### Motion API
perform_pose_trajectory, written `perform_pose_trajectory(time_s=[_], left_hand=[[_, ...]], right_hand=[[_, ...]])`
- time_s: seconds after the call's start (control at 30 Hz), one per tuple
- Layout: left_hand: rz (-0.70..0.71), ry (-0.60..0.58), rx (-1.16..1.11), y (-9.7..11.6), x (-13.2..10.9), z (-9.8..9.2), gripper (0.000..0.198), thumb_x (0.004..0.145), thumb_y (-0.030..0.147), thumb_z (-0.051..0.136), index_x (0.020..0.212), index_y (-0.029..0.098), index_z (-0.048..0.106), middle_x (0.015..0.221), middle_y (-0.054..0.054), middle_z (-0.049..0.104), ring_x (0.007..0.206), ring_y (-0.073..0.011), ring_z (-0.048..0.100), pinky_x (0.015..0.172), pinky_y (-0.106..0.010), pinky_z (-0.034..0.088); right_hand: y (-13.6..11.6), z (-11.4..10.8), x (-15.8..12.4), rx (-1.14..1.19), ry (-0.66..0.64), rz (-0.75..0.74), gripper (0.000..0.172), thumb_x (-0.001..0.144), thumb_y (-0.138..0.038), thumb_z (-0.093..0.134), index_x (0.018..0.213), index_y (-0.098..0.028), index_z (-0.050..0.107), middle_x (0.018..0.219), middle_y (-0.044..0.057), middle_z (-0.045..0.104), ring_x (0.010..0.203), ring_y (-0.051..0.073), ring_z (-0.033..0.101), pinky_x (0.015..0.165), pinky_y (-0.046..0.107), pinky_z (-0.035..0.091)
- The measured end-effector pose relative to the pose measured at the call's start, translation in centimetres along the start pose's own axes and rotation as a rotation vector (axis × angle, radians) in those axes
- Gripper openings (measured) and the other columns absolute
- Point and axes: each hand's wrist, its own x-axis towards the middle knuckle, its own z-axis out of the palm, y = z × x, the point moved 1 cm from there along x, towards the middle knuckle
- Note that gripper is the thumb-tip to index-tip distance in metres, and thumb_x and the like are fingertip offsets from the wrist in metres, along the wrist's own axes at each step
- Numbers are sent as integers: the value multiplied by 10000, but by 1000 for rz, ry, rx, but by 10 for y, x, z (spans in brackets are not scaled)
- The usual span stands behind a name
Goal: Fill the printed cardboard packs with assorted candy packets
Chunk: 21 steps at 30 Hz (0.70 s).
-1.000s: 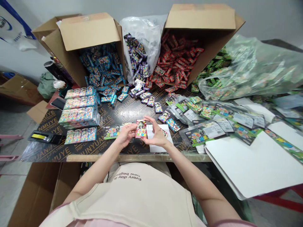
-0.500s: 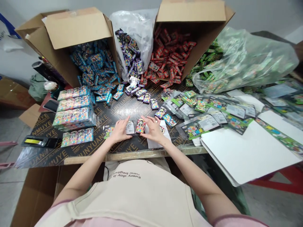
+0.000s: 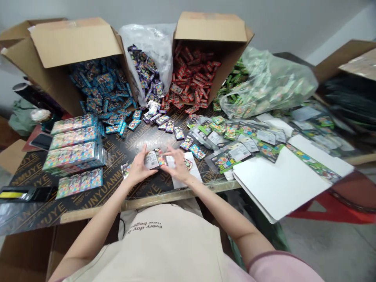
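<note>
Near the front of the table, my left hand [image 3: 139, 167] has thumb and fingers around a flat clear packet with a barcode label [image 3: 152, 159]. My right hand [image 3: 178, 166] grips a small red box [image 3: 161, 158] between thumb and fingers, at the packet's right end. Whether the box is inside the packet's opening or only against it, I cannot tell. A white sheet [image 3: 188, 178] lies partly under my right hand, with another small box [image 3: 188, 163] on it. By my left wrist lies a colourful small packet [image 3: 125, 170], partly hidden.
Filled clear packs [image 3: 73, 145] are stacked at left, near a tape dispenser [image 3: 28, 193]. Behind stand a carton of blue boxes [image 3: 78, 37], a bag of purple boxes [image 3: 147, 33], a carton of red boxes [image 3: 211, 27] and a green-box bag [image 3: 273, 78]. Printed empty packets [image 3: 232, 156] and white boards [image 3: 270, 184] lie right.
The red box in my right hand has moved left, from slightly apart to the packet's right end. My view has turned rightward, so the scene sits farther left.
</note>
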Motion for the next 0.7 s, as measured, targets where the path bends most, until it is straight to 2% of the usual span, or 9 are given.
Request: perform_pose_trajectory(time_s=[0.1,0.17,0.23,0.33,0.4,0.47,0.53,0.6,0.7], left_hand=[[-18,-24,42,-2,0,3,1154,669,396,794,1510,217,25,1286,-137,528,1153,-300,524,1001,-448,412],[-14,-72,124,-6,-1,4,1099,691,395,778,1511,233,63,1281,-134,515,1144,-301,510,993,-455,410],[10,-162,228,-11,-3,4,967,725,397,749,1497,249,185,1268,-134,502,1141,-307,490,974,-463,413],[51,-296,367,-17,-7,9,694,776,388,693,1401,259,422,1263,-142,481,1158,-326,458,954,-479,411],[58,-314,417,-20,-10,13,603,798,402,663,1356,259,487,1265,-147,469,1169,-333,445,954,-489,406],[59,-288,425,-22,-13,19,592,814,436,638,1358,259,489,1259,-150,463,1165,-328,445,957,-490,405],[65,-255,414,-25,-15,23,594,821,461,623,1362,257,487,1255,-151,461,1155,-322,450,958,-486,406],[73,-228,405,-29,-17,25,586,820,455,622,1356,254,497,1260,-153,461,1155,-323,452,963,-491,404],[57,-215,365,-30,-16,26,594,798,429,647,1348,250,511,1263,-160,474,1167,-335,458,976,-514,395]], right_hand=[[-1,1,-1,-29,-57,-46,701,865,-430,573,1473,-255,271,1261,90,621,1271,251,467,1112,494,216],[17,-11,10,-91,69,24,638,882,-428,539,1451,-235,324,1337,112,561,1284,252,451,1100,472,244],[48,-33,28,-191,214,139,593,885,-421,528,1420,-206,386,1389,140,501,1304,264,423,1083,456,269],[108,-74,61,-407,215,286,643,797,-447,641,1363,-188,478,1475,189,372,1377,350,296,1077,516,238],[147,-105,79,-523,211,382,726,756,-499,673,1379,-192,460,1534,216,244,1410,406,196,1061,579,210],[179,-135,90,-594,287,531,771,775,-552,629,1413,-181,406,1544,249,184,1406,428,179,1032,607,221],[202,-159,94,-593,311,661,747,814,-543,581,1414,-142,389,1497,287,266,1356,427,284,1000,592,275],[213,-174,94,-548,259,695,609,854,-465,548,1340,-106,472,1353,281,472,1237,388,451,968,527,343],[203,-178,92,-522,235,646,425,921,-366,437,1233,-101,552,1116,218,641,1084,322,569,932,439,391]])
